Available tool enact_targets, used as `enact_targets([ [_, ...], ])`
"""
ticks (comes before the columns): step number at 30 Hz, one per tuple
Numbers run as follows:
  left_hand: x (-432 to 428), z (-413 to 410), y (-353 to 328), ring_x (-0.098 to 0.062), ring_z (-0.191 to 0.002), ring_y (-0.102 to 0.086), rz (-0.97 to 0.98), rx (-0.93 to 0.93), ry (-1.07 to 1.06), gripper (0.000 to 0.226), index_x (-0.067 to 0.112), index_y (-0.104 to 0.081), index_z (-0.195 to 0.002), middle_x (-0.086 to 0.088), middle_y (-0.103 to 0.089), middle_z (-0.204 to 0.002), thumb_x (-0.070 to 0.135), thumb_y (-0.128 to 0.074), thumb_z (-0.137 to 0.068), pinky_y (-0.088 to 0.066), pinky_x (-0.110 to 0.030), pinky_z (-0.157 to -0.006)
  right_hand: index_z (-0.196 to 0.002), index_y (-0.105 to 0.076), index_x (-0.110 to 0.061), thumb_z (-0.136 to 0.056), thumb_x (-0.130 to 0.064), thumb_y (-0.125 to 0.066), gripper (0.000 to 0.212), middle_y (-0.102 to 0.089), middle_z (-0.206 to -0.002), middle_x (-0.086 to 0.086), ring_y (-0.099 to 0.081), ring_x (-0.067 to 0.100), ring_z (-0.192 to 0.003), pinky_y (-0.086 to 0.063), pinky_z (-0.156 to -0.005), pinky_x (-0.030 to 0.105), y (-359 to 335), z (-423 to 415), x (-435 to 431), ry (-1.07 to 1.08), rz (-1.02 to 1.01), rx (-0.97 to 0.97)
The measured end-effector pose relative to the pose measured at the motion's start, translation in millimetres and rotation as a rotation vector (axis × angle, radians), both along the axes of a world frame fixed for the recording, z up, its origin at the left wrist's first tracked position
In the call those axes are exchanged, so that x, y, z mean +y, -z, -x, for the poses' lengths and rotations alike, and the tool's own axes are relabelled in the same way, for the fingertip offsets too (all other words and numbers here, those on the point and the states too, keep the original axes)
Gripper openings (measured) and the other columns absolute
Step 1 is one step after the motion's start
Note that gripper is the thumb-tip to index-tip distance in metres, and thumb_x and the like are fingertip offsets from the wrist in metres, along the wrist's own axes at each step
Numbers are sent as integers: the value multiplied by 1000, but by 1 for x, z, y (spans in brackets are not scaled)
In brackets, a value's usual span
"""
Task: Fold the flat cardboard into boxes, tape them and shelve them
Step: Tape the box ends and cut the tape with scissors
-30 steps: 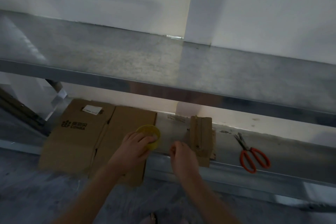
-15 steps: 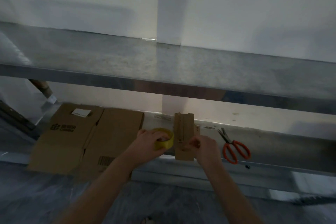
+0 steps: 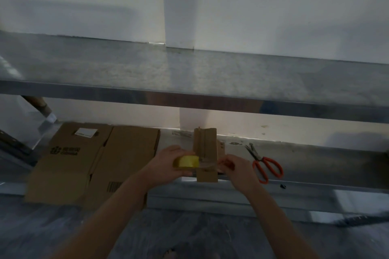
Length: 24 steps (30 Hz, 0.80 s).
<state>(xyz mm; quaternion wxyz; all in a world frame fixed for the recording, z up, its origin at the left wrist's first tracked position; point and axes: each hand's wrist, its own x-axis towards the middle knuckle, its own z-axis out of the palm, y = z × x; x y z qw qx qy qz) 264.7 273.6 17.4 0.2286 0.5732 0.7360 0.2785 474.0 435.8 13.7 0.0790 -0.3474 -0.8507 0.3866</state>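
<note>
Left grip (image 3: 168, 164) holds the tape roll (image 3: 186, 161), right grip (image 3: 233, 166) pinches the tape end (image 3: 217, 165); slack could wrinkle it across the box (image 3: 206, 149) between.

Dim, murky picture with soft focus throughout. Pale light glows on the white wall (image 3: 273, 6) behind the lower level; the grey metal shelf (image 3: 189, 73) carries dull sheen, and the wide lens bows the edges.

One wide-angle, head-worn view looks forward and down from just above the upper shelf (image 3: 189, 73), close in, onto the lower shelf (image 3: 315, 164) against the white wall (image 3: 273, 6)
</note>
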Motion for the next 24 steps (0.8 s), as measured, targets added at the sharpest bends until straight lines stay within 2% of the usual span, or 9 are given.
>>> enact_targets([
  [3, 3, 0, -2, 7, -99, -53, -38, -60, -94, 42, 50, -57, -114, 30, -54, -107, 51, -74, -75, -43, -16, -83, -93, -66, -25, -86, -23, -73, 10, -69, -87, -5, -61, 3, -80, -42, -69, 7, -6, 2, 6, 79, 58, -20],
  [7, 7, 2, -7, 6, -98, -56, -32, -55, -83, 37, 49, -58, -109, 28, -61, -108, 57, -71, -75, -45, -16, -79, -85, -66, -32, -87, -33, -71, 5, -66, -82, -17, -59, -6, -77, -40, -66, 7, -18, 1, 17, 45, 43, -62],
  [11, 6, 20, -9, -4, -106, -53, 48, 261, -53, 42, 35, -60, -120, 14, -61, -118, 50, -68, -82, -38, -22, -90, -85, -66, -35, -87, -35, -70, 5, -67, -83, -15, -61, -4, -79, -43, -74, 11, -26, -5, 23, -39, 28, -72],
  [12, 6, 22, -9, -5, -108, -52, 66, 255, -54, 42, 35, -60, -121, 14, -60, -119, 49, -68, -82, -37, -21, -91, -85, -66, -33, -87, -35, -70, 5, -67, -83, -14, -61, -3, -79, -42, -73, 10, -26, -4, 25, -40, 13, -69],
  [14, 7, 21, -9, 0, -105, -52, 85, 127, -42, 40, 40, -57, -118, 19, -58, -118, 48, -71, -81, -38, -18, -88, -86, -68, -28, -88, -32, -70, 5, -67, -85, -12, -61, -1, -80, -40, -70, 9, -26, 1, 30, -22, -5, -69],
  [17, 10, 20, -7, 6, -92, -55, 101, -66, -70, 33, 45, -51, -103, 25, -57, -104, 42, -74, -80, -42, -12, -72, -90, -69, -23, -89, -30, -69, 7, -67, -89, -7, -61, 5, -84, -42, -71, 13, -24, 8, 37, -13, 44, -97],
  [20, 10, 23, 1, 9, -87, -54, 118, -61, -111, 25, 37, -54, -96, 21, -58, -93, 37, -74, -80, -42, -15, -66, -87, -67, -26, -91, -27, -66, 4, -66, -86, -9, -60, 4, -82, -40, -67, 14, -16, 15, 38, 14, 85, -104],
  [24, 15, 22, 14, 0, -84, -54, 151, -4, -135, 25, 34, -55, -96, 17, -57, -93, 39, -73, -79, -42, -18, -68, -90, -64, -28, -92, -22, -65, 6, -64, -86, -11, -58, 3, -83, -40, -67, 13, 2, 19, 37, 60, 158, -129],
])
